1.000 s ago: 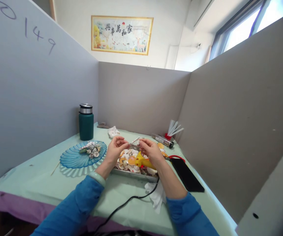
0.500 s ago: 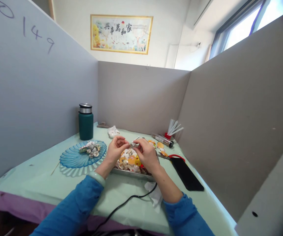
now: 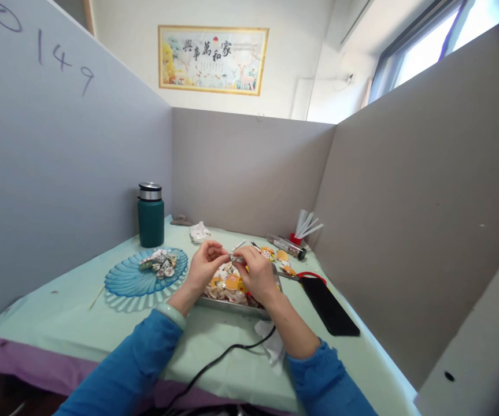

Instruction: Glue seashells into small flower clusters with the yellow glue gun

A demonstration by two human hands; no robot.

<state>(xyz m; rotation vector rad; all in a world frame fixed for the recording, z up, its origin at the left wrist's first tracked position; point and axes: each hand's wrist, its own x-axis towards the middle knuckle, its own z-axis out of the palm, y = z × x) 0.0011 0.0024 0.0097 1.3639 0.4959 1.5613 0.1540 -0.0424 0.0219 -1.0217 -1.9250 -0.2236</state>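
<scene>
My left hand (image 3: 207, 264) and my right hand (image 3: 255, 273) meet above a metal tray (image 3: 236, 309). Between their fingertips is a small greyish-white piece (image 3: 233, 257), pinched from both sides; its exact kind is too small to make out. Below, the tray holds a heap of pale shell-like pieces (image 3: 224, 293) mixed with orange and yellow ones (image 3: 233, 282). My right hand hides part of the heap. To the left, a blue scalloped plate (image 3: 121, 281) carries a cluster of small whitish and patterned pieces (image 3: 162, 264).
A green bottle (image 3: 151, 222) stands behind the plate. Right of the tray lie red-handled scissors (image 3: 312, 275) and a black phone-like slab (image 3: 328, 306). A clear tube (image 3: 287, 247) and a red holder with white sticks (image 3: 296, 238) are farther back. A black cable (image 3: 221, 357) crosses in front.
The right fingers have shifted slightly on the small piece, with the hand turned a little. The left hand stays almost where it was.
</scene>
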